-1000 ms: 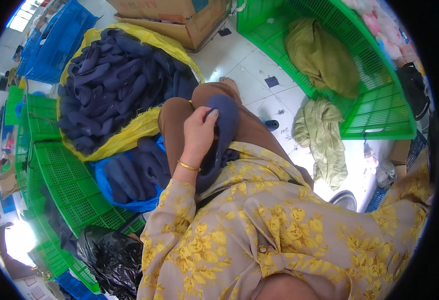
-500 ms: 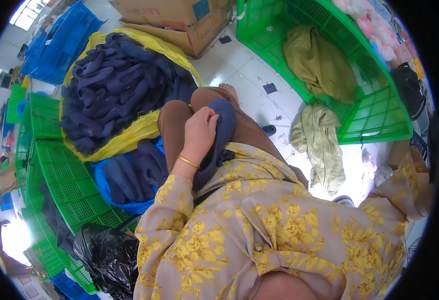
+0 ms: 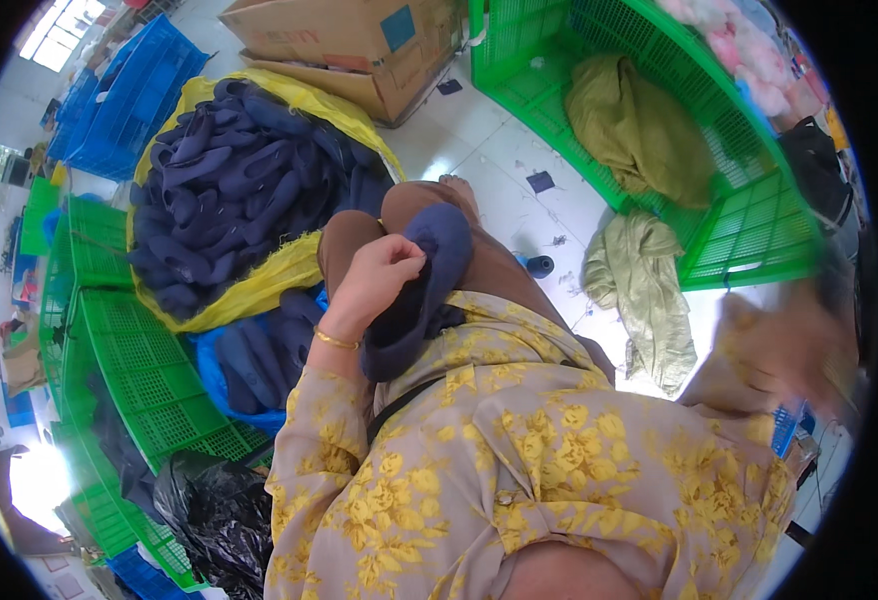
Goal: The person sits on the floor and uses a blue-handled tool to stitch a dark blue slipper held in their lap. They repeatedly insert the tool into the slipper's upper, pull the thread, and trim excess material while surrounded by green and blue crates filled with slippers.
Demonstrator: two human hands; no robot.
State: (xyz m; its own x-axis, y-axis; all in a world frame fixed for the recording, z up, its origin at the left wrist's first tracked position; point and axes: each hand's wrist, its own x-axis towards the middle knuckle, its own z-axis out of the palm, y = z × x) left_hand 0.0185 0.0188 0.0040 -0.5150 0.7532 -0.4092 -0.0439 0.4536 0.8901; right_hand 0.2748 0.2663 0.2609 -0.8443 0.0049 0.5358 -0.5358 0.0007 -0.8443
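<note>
A navy fabric slipper [image 3: 447,245] lies across my brown-trousered lap, sole end away from me, its dark opening facing my left hand [image 3: 374,285]. The left thumb and fingertips are pinched together at the edge of that opening, and the gold bangle shows on the wrist. Whether a thread is between the fingertips is too small to make out. My right hand [image 3: 809,345] is raised far out to the right, away from the slipper. Motion smears its fingers, so what it holds, if anything, does not show.
A yellow sack [image 3: 269,295] heaped with similar navy slippers stands ahead left, with a blue bag [image 3: 209,370] of more beside it. Green crates [image 3: 139,360] line my left; another green crate [image 3: 759,240] stands right, near olive cloth [image 3: 639,270]. A cardboard box [image 3: 349,35] sits ahead.
My left hand has shifted slightly left and nearer to me, baring more of the slipper's dark opening. The right arm has swung so that its blurred hand now shows at the right edge.
</note>
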